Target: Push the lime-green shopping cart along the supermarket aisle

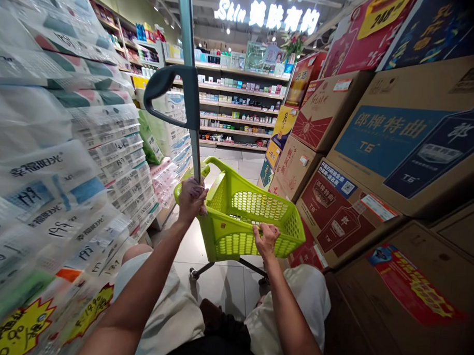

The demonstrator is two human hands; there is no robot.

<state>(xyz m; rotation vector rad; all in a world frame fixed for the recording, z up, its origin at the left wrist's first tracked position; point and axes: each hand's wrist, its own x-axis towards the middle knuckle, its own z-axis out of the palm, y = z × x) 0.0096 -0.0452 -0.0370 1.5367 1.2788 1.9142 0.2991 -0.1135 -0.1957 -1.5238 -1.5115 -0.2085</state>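
Note:
A lime-green shopping cart (235, 213) with perforated sides stands before my knees on dark wheeled legs. From its left end rises a grey pole (187, 31) with a dark looped handle (172, 97) partway up. My left hand (191, 199) is closed around the bottom of this pole, beside the basket rim. Something crumpled and pinkish shows at those fingers, too small to make out. The fingers of my right hand (266, 239) are hooked over the near rim of the basket. I see nothing inside the visible part of the basket.
Plastic-wrapped paper packs (38, 176) are stacked high along the left. Cardboard cartons (413, 137) form a wall close on the right. A shelf unit (239, 105) with small products stands ahead, across the tiled floor (225, 280).

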